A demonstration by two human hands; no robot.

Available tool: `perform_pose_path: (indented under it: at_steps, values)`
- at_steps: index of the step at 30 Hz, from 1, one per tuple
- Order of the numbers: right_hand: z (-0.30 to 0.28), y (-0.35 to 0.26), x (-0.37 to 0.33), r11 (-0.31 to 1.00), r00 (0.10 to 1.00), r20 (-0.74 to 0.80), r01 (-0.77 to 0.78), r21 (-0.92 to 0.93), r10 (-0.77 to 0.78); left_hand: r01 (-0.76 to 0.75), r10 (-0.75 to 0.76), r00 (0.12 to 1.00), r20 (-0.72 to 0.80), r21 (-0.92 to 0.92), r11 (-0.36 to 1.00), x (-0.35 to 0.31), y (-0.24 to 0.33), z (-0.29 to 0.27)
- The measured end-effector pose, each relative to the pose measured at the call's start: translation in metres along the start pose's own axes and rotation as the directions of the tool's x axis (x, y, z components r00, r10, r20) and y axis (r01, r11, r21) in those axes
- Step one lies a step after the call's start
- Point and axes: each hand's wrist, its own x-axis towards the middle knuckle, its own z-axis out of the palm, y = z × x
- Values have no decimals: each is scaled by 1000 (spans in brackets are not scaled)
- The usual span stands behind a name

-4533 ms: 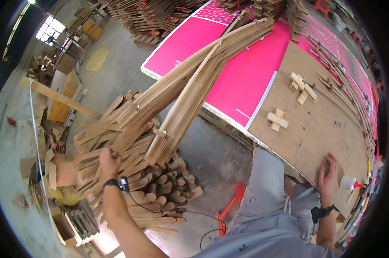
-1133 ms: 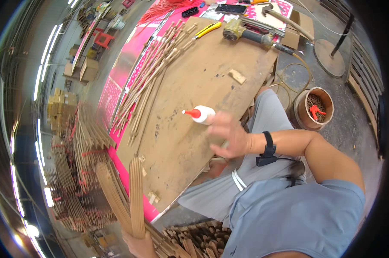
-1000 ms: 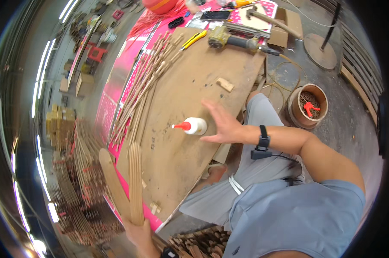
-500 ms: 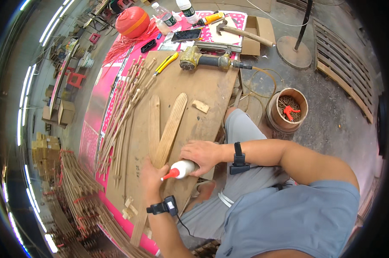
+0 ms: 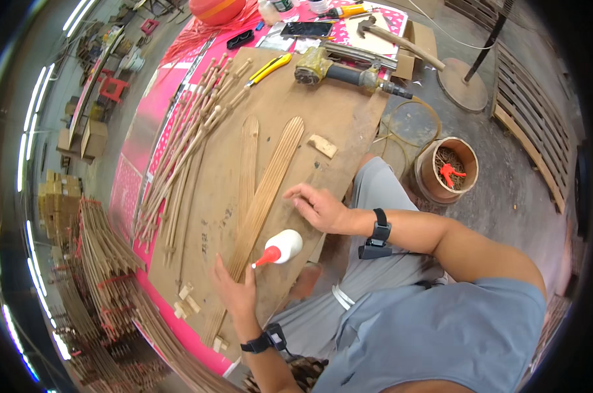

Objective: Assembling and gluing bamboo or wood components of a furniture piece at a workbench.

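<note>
A white squeeze bottle with a red nozzle (image 5: 287, 245) is on the board between my hands, touched by neither; I cannot tell whether it stands or lies. My right hand (image 5: 319, 208) is above the board's near edge, past the bottle, fingers loosely apart and holding nothing. My left hand (image 5: 236, 288) spreads its fingers at the lower part of a long wooden slat (image 5: 270, 175) with a rounded, grooved end. That slat overlaps a second rounded slat (image 5: 248, 154), whose lower end is hidden. A small wood block (image 5: 322, 146) lies to their right.
Thin knobbed wooden sticks (image 5: 185, 147) lie along the left. A yellow utility knife (image 5: 270, 69), a nail gun (image 5: 339, 73) with a hose, and a hammer (image 5: 401, 42) lie toward the far side. A bucket (image 5: 468, 157) stands on the floor at right.
My right hand has let go of the squeeze bottle and moved up away from it. My left hand has come back toward me, its fingers spreading. The whole view has shifted.
</note>
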Motion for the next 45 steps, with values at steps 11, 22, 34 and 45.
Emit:
perform_pose_path:
  at_steps: [11,22,34,45]
  values:
    - [-5,3,8,883,872,350,425,-201,-341,-25,39,992,-123,111,994,-46,-45,6]
    - [4,-19,3,758,810,477,537,-370,-341,-205,194,932,-305,-5,979,-21,-28,2]
    - [8,-21,0,694,786,475,595,-406,-396,-347,314,919,-239,-109,932,25,2,31]
    - [8,-13,-3,639,782,464,614,-463,-416,-365,326,925,-196,-211,907,40,-14,35]
